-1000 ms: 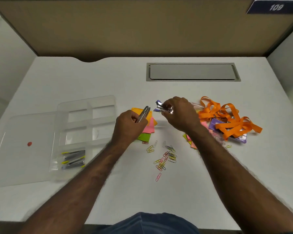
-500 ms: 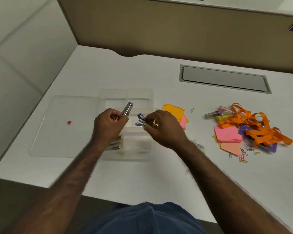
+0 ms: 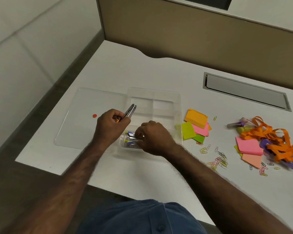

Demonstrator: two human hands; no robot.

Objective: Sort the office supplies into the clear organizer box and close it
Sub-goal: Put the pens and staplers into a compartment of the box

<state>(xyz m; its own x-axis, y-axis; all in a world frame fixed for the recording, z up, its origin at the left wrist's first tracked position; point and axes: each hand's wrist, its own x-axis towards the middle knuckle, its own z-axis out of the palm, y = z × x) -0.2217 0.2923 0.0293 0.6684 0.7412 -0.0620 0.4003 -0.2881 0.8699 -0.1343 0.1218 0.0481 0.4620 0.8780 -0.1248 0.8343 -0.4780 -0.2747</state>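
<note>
So we've got the clear organizer box [image 3: 176, 105] sitting open on the bench [image 3: 142, 174], its lid [image 3: 85, 125] lying flat to the left with a little red dot on it. Our right hand [image 3: 152, 137] is down in the near-left compartment, grip closed around a small metal stapler with a blue end [image 3: 131, 135], setting it in with the ones already there. Our left hand [image 3: 110, 125] hovers over the seam between lid and box, fingers wrapped round another silver stapler [image 3: 130, 111] that pokes up and away.

Plenty left outside: sticky note pads [image 3: 195, 125] just right of the box, loose paper clips [image 3: 220, 161] scattered nearer us, more pink notes [image 3: 249, 146], orange lanyards [image 3: 277, 141] and a couple of small tubes [image 3: 238, 124] further right.

What could bite us: that compartment looks pretty full, so staplers stacking crooked might ride above the rim and stop the lid shutting later. Also both hands are crowded in one corner, so bumping the light plastic box and sliding it seems possible. And those clips will be fiddly to gather.
</note>
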